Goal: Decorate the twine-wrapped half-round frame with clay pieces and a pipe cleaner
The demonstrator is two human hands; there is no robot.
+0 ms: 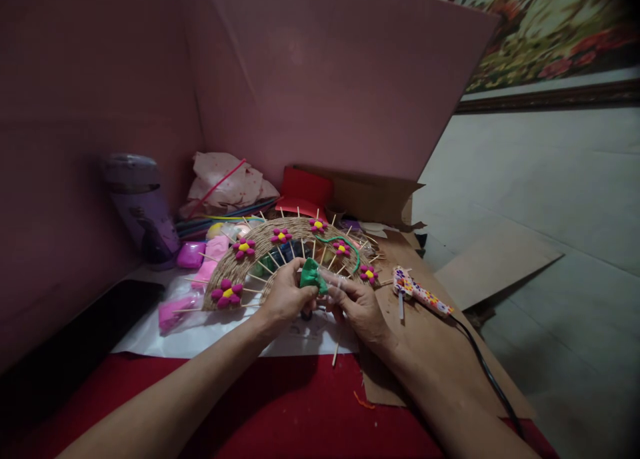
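Note:
Between my two hands is a lump of green modelling clay [313, 277], partly in a clear plastic wrapper [340, 283]. The fingers of my left hand [287, 292] pinch the clay, while those of my right hand [363, 310] close on the wrapper at its right side. Just beyond lies a half-ring of woven twine [260, 240] with thin sticks poking out along both edges. Magenta flowers with yellow centres [227, 293] sit along it, and a thin green clay strand [356, 252] curves over its right part.
A flower-patterned glue gun [420, 294] with a black cord lies on the cardboard [425, 352] at right. A purple tumbler [145, 212] stands at back left, near pink clay packs [173, 316]. A loose stick [335, 354] lies in front, and a dark flat object [95, 332] at left.

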